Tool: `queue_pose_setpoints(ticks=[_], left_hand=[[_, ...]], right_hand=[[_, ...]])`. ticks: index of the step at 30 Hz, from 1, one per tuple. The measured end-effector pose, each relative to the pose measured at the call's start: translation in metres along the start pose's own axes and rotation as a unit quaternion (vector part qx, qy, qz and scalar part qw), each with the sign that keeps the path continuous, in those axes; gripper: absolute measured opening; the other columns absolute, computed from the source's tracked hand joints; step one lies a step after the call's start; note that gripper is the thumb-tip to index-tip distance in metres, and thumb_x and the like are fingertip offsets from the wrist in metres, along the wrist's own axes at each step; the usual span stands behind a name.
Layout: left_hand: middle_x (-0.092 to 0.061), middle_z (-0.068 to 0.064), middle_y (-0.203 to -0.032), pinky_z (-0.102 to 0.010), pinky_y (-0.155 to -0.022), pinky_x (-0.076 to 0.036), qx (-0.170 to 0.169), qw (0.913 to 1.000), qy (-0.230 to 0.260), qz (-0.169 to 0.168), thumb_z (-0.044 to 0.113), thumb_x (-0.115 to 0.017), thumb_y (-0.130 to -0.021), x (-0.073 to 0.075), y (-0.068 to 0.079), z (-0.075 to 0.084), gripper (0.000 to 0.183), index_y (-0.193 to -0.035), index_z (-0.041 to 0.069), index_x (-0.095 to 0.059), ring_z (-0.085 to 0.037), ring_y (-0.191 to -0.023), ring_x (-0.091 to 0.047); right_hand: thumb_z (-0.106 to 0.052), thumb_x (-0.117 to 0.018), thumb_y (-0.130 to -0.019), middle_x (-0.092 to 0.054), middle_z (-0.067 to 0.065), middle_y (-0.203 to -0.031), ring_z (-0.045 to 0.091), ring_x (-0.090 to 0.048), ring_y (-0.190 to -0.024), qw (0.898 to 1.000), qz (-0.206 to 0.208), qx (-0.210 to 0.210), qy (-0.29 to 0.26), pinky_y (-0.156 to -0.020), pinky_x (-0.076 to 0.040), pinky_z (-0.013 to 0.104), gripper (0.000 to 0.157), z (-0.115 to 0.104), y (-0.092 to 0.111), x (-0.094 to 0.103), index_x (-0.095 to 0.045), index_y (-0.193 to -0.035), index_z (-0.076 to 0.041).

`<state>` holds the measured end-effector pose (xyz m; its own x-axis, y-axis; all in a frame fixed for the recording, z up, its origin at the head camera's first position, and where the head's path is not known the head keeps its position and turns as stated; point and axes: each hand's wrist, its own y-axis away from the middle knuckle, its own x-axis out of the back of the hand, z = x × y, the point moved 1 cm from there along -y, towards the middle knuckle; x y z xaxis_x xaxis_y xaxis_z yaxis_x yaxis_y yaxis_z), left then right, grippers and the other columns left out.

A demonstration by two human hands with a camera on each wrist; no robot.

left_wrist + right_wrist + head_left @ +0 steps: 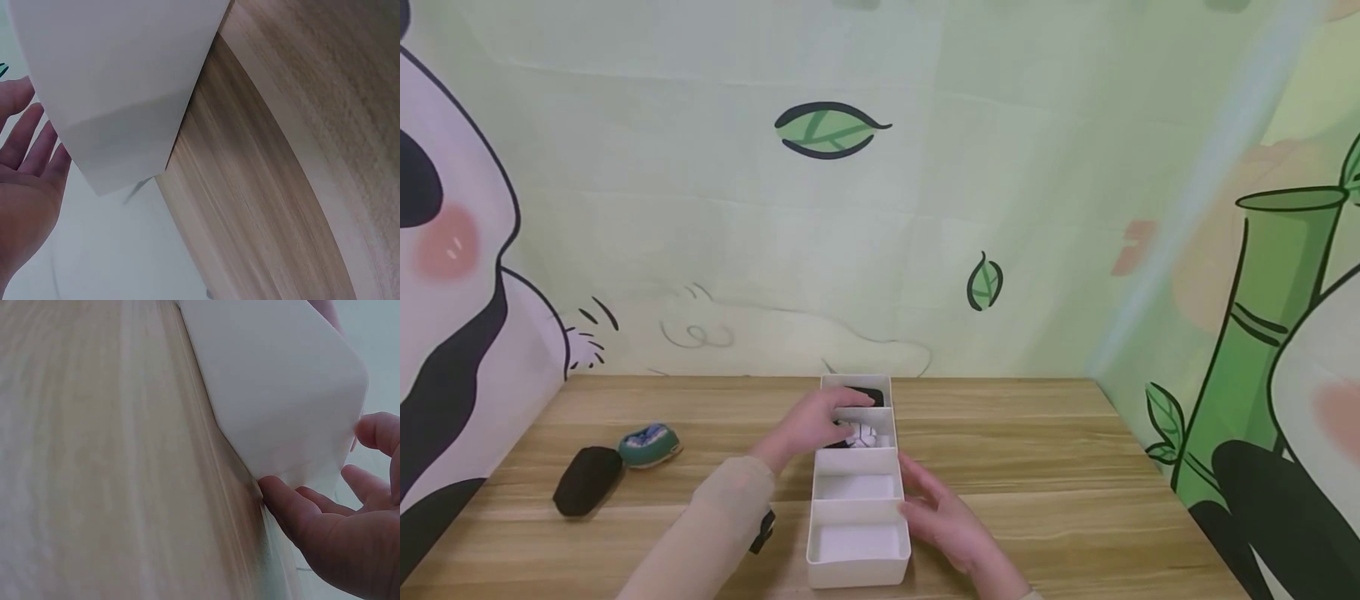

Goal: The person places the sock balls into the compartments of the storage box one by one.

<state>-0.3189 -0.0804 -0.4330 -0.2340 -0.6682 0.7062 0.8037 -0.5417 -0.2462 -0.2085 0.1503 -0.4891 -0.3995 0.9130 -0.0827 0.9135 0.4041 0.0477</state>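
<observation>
A long white divided box (857, 573) stands on the table, running away from me. My left hand (808, 421) reaches over its left rim at the two far compartments, fingers extended. A black item (872, 395) lies in the farthest compartment, right by the fingertips. In the compartment before it sits a white bundle with dark lines (865, 435), beside the thumb. The two nearer compartments hold nothing. My right hand (943, 517) rests its fingertips against the box's right side. In the right wrist view those fingers (284, 503) touch the lower edge of the box wall (281, 381).
On the table's left side lie a black rounded bundle (587, 482) and a teal-and-blue rolled bundle (649, 447), close together. The wooden tabletop (1015, 475) ends at a printed cloth backdrop (700, 233). A black strap piece (763, 532) shows at the left sleeve.
</observation>
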Motion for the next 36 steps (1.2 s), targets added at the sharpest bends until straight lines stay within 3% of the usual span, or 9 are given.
queue_pose_setpoints(ticks=[8, 18, 30, 36], left_hand=[[-0.065, -0.012, -0.126, -0.049, -0.099, -0.047, 0.008, 0.9998, 0.001, 0.016, -0.001, -0.072, -0.085, 0.001, 0.003, -0.001, 0.041, -0.125, 0.004, -0.067, -0.032, -0.120, -0.058], [-0.066, -0.012, -0.125, -0.049, -0.099, -0.047, 0.020, 0.9983, 0.036, 0.040, 0.001, -0.072, -0.086, 0.007, 0.010, -0.001, 0.040, -0.126, 0.003, -0.066, -0.033, -0.114, -0.060], [-0.065, -0.018, -0.124, -0.049, -0.096, -0.049, 0.046, 0.9948, 0.056, 0.071, 0.005, -0.073, -0.088, 0.017, 0.021, -0.016, 0.042, -0.129, -0.001, -0.063, -0.035, -0.111, -0.060], [-0.068, -0.016, -0.119, -0.049, -0.096, -0.048, 0.059, 0.9913, 0.071, 0.094, 0.010, -0.076, -0.087, 0.023, 0.025, -0.024, 0.045, -0.130, 0.002, -0.063, -0.033, -0.109, -0.062]], right_hand=[[-0.008, -0.062, -0.096, -0.025, 0.029, -0.155, 0.041, -0.042, -0.134, 1.000, -0.001, 0.001, -0.006, -0.100, -0.047, 0.041, 0.072, 0.001, 0.000, 0.000, -0.024, -0.157, -0.008], [-0.010, -0.063, -0.096, -0.024, 0.029, -0.155, 0.041, -0.042, -0.133, 1.000, 0.007, -0.003, 0.000, -0.101, -0.046, 0.044, 0.072, 0.000, 0.001, -0.001, -0.025, -0.157, -0.010], [-0.008, -0.061, -0.096, -0.024, 0.030, -0.155, 0.042, -0.042, -0.133, 1.000, 0.001, 0.005, 0.001, -0.101, -0.046, 0.043, 0.071, 0.002, 0.000, 0.001, -0.024, -0.157, -0.008], [-0.007, -0.060, -0.096, -0.027, 0.030, -0.153, 0.038, -0.045, -0.131, 1.000, 0.000, 0.005, -0.001, -0.101, -0.046, 0.042, 0.071, 0.003, 0.000, 0.001, -0.024, -0.157, -0.007]])
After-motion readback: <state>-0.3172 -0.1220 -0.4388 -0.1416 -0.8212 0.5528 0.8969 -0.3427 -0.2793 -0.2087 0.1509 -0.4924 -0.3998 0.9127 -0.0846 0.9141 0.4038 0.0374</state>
